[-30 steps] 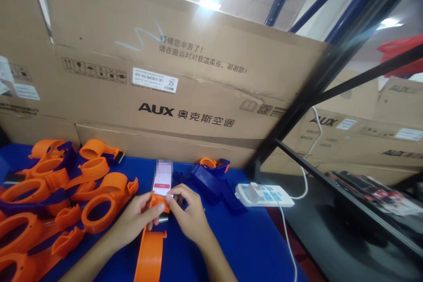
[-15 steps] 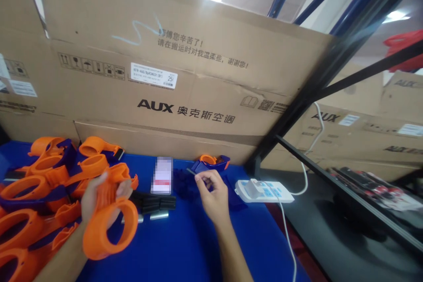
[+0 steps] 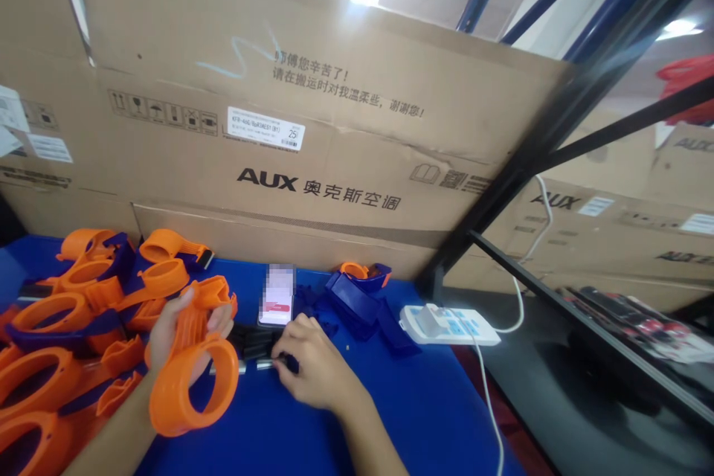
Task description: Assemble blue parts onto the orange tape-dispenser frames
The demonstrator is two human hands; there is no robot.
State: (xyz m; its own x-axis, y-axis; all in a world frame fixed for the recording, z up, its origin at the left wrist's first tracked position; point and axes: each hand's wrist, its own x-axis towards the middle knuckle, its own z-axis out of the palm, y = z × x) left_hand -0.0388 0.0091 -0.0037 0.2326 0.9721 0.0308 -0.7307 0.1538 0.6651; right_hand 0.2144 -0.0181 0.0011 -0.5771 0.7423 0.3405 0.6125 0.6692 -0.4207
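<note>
While the left hand grips an orange ring-ended part, right fingers (curled) pinch black strips.

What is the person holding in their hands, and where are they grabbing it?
The left hand grips an orange ring-shaped part by its handle end, above the ring. The right hand rests on small black and metal pieces; whether it grips one cannot be told.

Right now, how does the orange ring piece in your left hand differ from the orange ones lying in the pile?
The held orange piece is lifted off the blue table, gripped by the left hand; the piled pieces lie flat. The held one shows only orange; several piled ones have dark blue parts attached. Both share the same ring shape and orange plastic.
</note>
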